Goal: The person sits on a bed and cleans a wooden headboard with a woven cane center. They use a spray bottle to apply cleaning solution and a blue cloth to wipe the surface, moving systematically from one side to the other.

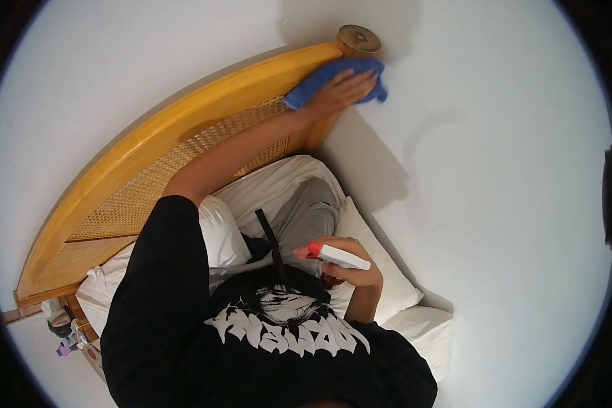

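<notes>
My left hand (338, 94) presses a blue cloth (304, 90) against the right end of a yellow wooden headboard (126, 151), just below its round post top (359, 41). The fingers lie over the cloth and hold it to the wood, and part of the cloth hangs out past the post. Close to my body, my right hand (368, 277) is closed round a spray bottle (345, 257) with a white and red trigger head. My palm and fingers hide most of the bottle's body.
Woven cane panels (132, 197) fill the headboard. A white pillow (223, 234) leans beneath my left arm, and a cream pillow (387, 275) lies along the white wall (510, 190) at right. Small items (68, 330) stand on a bedside surface at lower left.
</notes>
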`<state>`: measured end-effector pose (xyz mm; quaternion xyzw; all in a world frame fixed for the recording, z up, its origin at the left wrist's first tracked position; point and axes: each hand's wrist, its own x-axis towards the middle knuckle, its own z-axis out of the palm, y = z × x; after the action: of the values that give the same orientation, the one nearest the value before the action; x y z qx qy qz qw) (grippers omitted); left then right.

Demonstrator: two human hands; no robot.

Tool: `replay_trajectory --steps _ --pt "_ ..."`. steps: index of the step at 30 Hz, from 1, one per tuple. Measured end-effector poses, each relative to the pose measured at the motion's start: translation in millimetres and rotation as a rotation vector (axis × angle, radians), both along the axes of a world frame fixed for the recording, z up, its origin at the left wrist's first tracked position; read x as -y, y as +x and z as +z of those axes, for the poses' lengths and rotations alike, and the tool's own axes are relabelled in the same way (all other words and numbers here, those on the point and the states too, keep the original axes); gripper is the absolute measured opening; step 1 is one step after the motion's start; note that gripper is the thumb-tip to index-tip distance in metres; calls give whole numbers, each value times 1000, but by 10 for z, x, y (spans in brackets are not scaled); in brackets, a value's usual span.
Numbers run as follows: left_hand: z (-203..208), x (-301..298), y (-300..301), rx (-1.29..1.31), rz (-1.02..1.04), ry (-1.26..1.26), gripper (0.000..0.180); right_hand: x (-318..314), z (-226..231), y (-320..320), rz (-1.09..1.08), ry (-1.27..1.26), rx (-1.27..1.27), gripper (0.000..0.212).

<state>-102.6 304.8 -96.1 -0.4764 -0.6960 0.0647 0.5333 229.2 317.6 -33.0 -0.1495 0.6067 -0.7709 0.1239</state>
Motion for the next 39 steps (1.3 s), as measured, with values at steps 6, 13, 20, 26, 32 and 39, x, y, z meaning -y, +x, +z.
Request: replay_trajectory --steps 6,13,20,26,32,39 --pt "-1053 -27 65 217 45 -552 48 -323 60 39 -1 68 -64 44" --pt "824 28 200 235 -10 117 47 -521 15 120 -84 -129 135 47" --pt "1675 -314 -494 1330 -11 305 51 -617 2 -44 -62 -98 94 53" --pt "1501 -242 -310 1154 8 349 53 -647 113 -124 82 -44 72 57" --pt "1591 741 271 855 141 268 47 -511 271 -207 185 76 32 54" --pt "1663 2883 875 611 218 487 50 -9 787 -341 315 120 32 50"
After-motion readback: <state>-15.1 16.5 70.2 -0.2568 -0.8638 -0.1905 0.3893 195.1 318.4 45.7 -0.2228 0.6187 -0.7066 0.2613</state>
